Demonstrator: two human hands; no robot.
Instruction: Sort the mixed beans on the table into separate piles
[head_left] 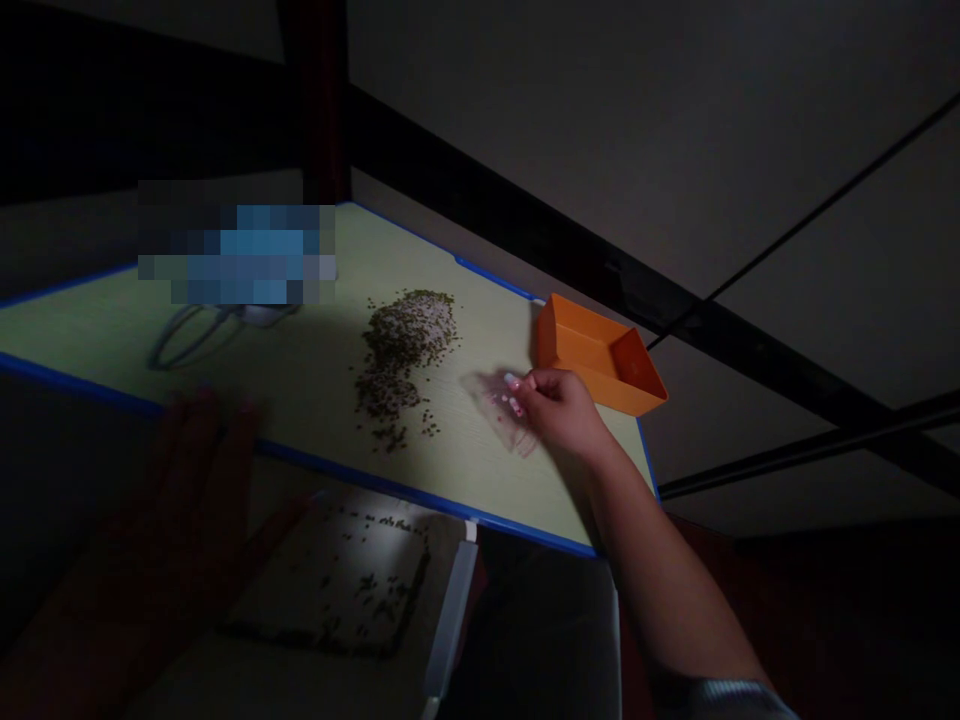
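My right hand [559, 412] reaches onto the pale green table top [315, 390], its fingers pinching a crumpled clear plastic bag [501, 410]. Just left of that bag lies a heap of small green and pale seeds [405, 345], with loose seeds spread toward the table's front edge. My left hand [187, 490] sits in deep shadow at the blue front edge, its fingers spread apart and holding nothing. An orange rectangular tray [600, 355] stands tilted at the far right corner, just beyond my right hand.
A pair of glasses [195, 335] lies at the table's left, below a pixelated blue object [247, 250]. Beneath the front edge, a pale mat [337, 590] carries scattered seeds. A dark post [322, 100] rises behind the table's far corner.
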